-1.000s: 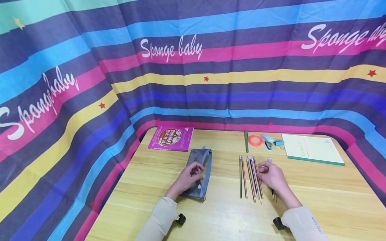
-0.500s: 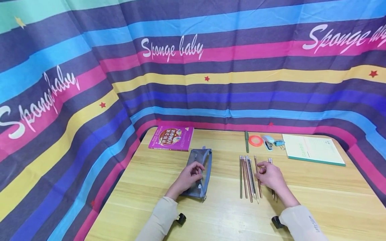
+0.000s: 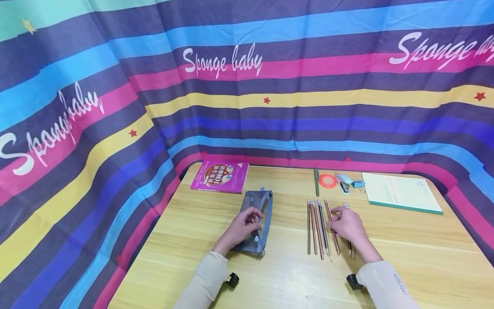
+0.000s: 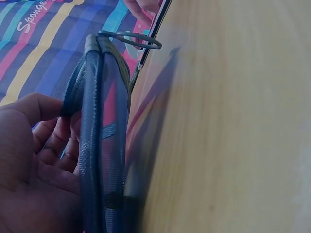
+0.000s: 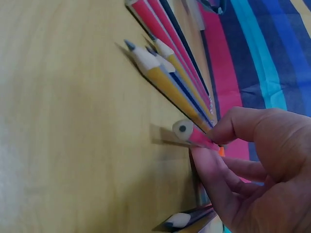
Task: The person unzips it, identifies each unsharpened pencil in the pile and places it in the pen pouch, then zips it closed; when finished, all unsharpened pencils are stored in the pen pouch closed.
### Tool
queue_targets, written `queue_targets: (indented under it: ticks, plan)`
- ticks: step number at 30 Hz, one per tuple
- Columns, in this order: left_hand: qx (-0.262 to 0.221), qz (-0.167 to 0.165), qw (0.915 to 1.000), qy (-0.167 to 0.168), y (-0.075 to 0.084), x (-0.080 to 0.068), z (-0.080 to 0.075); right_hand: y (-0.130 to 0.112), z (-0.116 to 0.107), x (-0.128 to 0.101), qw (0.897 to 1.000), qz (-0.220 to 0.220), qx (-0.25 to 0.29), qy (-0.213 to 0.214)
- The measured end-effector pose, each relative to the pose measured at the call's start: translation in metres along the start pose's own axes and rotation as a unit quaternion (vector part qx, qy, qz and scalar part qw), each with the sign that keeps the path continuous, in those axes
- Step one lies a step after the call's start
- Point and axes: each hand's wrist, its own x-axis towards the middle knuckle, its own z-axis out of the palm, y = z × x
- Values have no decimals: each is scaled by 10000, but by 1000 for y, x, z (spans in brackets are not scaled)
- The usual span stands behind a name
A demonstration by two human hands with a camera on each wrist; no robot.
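A striped curtain (image 3: 270,124) walls in a wooden bench (image 3: 293,274), where a person sits or stands at 6 o'clock with both hands at work. A pale notebook (image 3: 401,193) lies toward 1 o'clock and a purple book (image 3: 221,177) toward 11. Nearer the person is a grey pencil case (image 3: 250,245), its long axis running roughly 12 to 6 and its gaping side turned toward 3; the left hand (image 3: 242,228) pinches it by the edge. The right hand (image 3: 348,225) has the case at its 9 o'clock, well apart, with a row of loose pencils (image 3: 318,231) between, lying closer to the right hand than to the left. Those run nearly 12 to 6, and two more pencils (image 3: 349,249) lie partly hidden by the right hand. Smallest of all, a single red pencil (image 5: 200,139) is pinched between the right thumb and finger, just beside the row at its 3 o'clock, its long axis slanting 11 to 5, its flat, unsharpened end pointing toward 5 o'clock.
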Motion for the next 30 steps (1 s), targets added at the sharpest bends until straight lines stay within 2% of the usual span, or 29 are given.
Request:
queue_targets:
  ticks: [6,12,18,25,30]
  plan:
    - [-8,26,10000,10,0,1,-1,-5,-4,-2,9991,-11,420,3]
    - [-88,38,10000,12,-2,1,-1,-12,-8,-2,9939,-85,1085,160]
    - [-108,6,9999,-1,-1,2,0,-18,-8,-3,9885,32,1474,335]
    - [-86,-87,9999,-5,1,2,1,-30,-1,-2,9731,154,2290,191]
    - [-120,-89,9999,-5,2,2,2,-41,10,2,9632,171,2674,205]
